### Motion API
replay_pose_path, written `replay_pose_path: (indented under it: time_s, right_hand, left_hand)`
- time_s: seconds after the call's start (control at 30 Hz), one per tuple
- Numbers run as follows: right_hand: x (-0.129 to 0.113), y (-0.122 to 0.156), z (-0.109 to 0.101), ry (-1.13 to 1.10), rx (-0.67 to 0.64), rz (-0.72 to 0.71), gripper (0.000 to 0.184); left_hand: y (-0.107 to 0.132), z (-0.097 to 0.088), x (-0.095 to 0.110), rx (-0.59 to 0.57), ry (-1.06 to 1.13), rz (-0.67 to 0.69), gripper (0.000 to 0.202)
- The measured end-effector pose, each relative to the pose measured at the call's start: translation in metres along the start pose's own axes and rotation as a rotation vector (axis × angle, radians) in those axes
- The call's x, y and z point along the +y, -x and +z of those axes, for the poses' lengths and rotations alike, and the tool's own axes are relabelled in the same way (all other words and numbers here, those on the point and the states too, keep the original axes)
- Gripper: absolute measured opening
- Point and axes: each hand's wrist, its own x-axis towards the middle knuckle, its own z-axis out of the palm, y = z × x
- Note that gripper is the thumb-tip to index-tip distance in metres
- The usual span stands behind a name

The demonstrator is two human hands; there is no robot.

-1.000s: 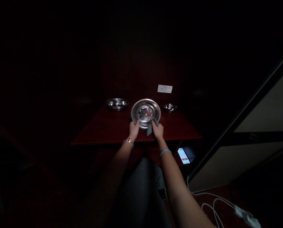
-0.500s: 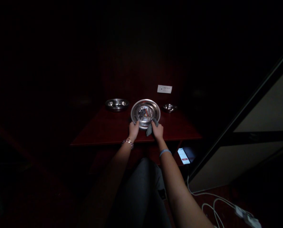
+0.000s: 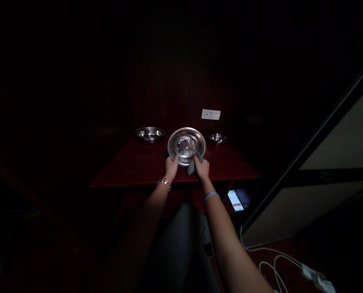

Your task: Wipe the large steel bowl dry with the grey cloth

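A round stainless steel basin (image 3: 196, 138) is tilted up towards me over the table, with a printed sticker on its inner bottom. My left hand (image 3: 171, 167) grips its near left rim, thumb on the inside. On the near right rim, my right hand (image 3: 202, 167) is closed with a grey cloth (image 3: 191, 167) pinched between it and the metal. The fingers of both hands behind the rim are hidden. To the left stands a second shiny steel basin (image 3: 150, 134), and a smaller steel bowl (image 3: 218, 139) sits at the right.
The dark red table (image 3: 123, 167) ends in a front edge just before my legs. A white socket panel (image 3: 211, 114) is on the wall behind. Below right lies a lit phone (image 3: 235, 200); white cables and a power strip (image 3: 317, 278) are on the floor.
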Motion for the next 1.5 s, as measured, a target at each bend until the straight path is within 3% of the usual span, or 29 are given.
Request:
replay_pose_path:
  time_s: [1.5]
  right_hand:
    - [0.0011, -0.0003, 0.0002, -0.025, 0.006, -0.006, 0.047]
  left_hand:
    - [-0.0018, 0.0004, -0.0016, 0.001, -0.002, 0.006, 0.025]
